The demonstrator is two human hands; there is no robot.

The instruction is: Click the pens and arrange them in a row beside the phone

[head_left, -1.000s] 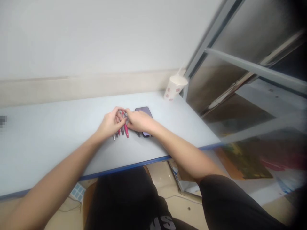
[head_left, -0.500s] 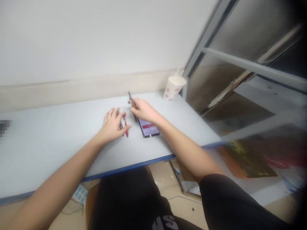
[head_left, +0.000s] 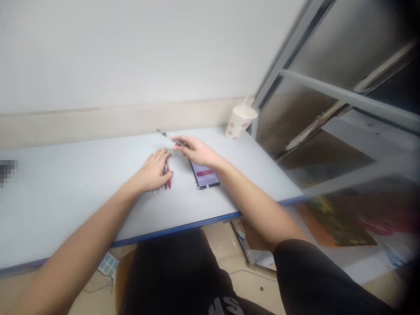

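Phone (head_left: 207,178): lying on a pale table (head_left: 82,188) with a blue edge, screen lit, far end hidden from view.
Right hand (head_left: 193,149): over the phone's far end, fingers pinching a slim dark pen (head_left: 163,133).
Left hand (head_left: 154,170): left of the phone, palm down over red and dark pens (head_left: 169,181).
Patterned cup (head_left: 240,123): beyond the phone, rightward.

Right hand (head_left: 193,151) now off the bunch, holding dark pen (head_left: 164,134), tip swung left. Left hand (head_left: 155,170) flattened; red pen (head_left: 169,181) pulled in closer.
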